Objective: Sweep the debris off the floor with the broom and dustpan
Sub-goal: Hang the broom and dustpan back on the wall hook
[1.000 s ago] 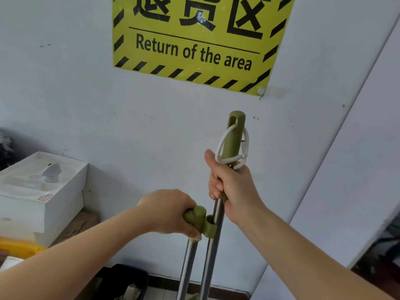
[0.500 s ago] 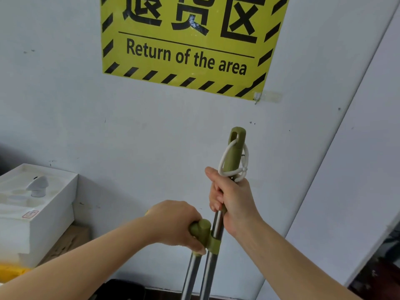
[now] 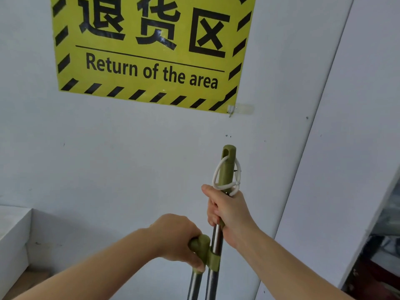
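Barely begun: left hand (image 3: 177, 239) grips the dustpan handle (image 3: 201, 243), right hand (image 3: 229, 213) grips the broom (image 3: 227, 165); all the sweeping remains.

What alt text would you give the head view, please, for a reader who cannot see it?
The right hand grips a tall green-capped metal pole below its white cord; the left hand grips the cap of a short pole clipped beside it. Behind, a yellow sign on a white wall reads "Return of the area".

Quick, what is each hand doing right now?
Left hand: closed, holding the green top of the short handle.
Right hand: closed, holding the long handle.
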`<state>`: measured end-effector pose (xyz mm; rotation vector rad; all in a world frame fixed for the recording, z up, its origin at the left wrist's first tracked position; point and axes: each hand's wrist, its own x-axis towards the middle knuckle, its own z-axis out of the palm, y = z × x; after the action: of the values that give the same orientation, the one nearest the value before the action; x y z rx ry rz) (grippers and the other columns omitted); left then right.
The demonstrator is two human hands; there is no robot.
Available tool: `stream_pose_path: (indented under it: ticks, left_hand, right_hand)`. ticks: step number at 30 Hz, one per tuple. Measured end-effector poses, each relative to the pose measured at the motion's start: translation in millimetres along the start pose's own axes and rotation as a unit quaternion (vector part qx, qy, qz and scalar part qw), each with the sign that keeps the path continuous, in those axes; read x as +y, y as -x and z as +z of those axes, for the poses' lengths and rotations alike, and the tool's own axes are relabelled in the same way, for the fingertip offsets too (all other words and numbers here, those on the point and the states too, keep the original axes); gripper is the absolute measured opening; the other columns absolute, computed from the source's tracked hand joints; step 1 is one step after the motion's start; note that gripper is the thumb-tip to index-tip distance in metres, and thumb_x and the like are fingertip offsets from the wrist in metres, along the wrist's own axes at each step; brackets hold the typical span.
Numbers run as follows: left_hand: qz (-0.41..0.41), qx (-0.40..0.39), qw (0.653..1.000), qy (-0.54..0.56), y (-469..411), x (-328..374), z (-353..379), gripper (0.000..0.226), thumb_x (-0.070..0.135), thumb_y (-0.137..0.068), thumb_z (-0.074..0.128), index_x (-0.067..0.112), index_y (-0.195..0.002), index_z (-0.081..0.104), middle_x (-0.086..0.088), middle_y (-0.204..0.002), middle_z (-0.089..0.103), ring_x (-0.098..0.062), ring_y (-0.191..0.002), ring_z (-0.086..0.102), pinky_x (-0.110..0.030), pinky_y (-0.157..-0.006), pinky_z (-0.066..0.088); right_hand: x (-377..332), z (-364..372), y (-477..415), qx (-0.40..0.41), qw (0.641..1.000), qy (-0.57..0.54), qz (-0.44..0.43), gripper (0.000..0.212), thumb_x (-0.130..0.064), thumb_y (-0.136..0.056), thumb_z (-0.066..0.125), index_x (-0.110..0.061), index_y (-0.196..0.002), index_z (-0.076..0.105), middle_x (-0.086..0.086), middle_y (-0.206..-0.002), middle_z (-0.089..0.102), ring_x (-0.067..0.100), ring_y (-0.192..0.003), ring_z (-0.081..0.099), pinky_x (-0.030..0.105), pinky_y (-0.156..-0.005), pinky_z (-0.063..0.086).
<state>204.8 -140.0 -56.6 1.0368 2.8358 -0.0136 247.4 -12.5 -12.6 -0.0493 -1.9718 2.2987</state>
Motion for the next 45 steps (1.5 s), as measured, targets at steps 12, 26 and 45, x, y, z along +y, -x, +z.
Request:
stream_pose_path:
  ticks: [12, 26, 45]
  left_hand:
    - [-0.031, -0.031, 0.998, 0.051, -85, 7, -65, 0.057, 0.071, -0.063, 0.073, 0.034, -0.105, 0.06, 0.018, -0.081, 0.054, -0.012, -0.086, 0.055, -0.029, -0.08, 0.048]
    - [0.013, 0.526, 0.845, -0.092, -148, -3, -146, 0.043, 0.024, -0.078, 0.076, 0.029, -0.104, 0.042, 0.011, -0.096, 0.047, -0.017, -0.064, 0.056, -0.035, -0.045, 0.05]
    - [-0.038, 0.322, 0.798, 0.508, -229, -24, -256, 0.013, 0.016, -0.083, 0.075, 0.006, -0.089, 0.069, 0.001, -0.055, 0.061, -0.012, -0.049, 0.049, -0.022, -0.044, 0.037]
  right_hand:
    - [-28, -57, -82, -0.022, 1.0, 0.006, -0.017, 0.038, -0.012, -0.085, 0.062, -0.015, -0.052, 0.044, -0.001, -0.039, 0.033, 0.014, -0.035, 0.029, 0.024, -0.042, 0.032]
    - [-45, -100, -179, -0.065, 0.998, 0.013, -0.008, 0.027, -0.011, -0.085, 0.062, -0.011, -0.063, 0.046, -0.001, -0.04, 0.037, 0.013, -0.036, 0.032, 0.023, -0.042, 0.033]
    - [-33, -93, -247, -0.035, 0.998, 0.046, 0.032, 0.022, -0.017, -0.085, 0.064, -0.01, -0.07, 0.049, -0.002, -0.04, 0.039, 0.012, -0.035, 0.036, 0.023, -0.042, 0.037]
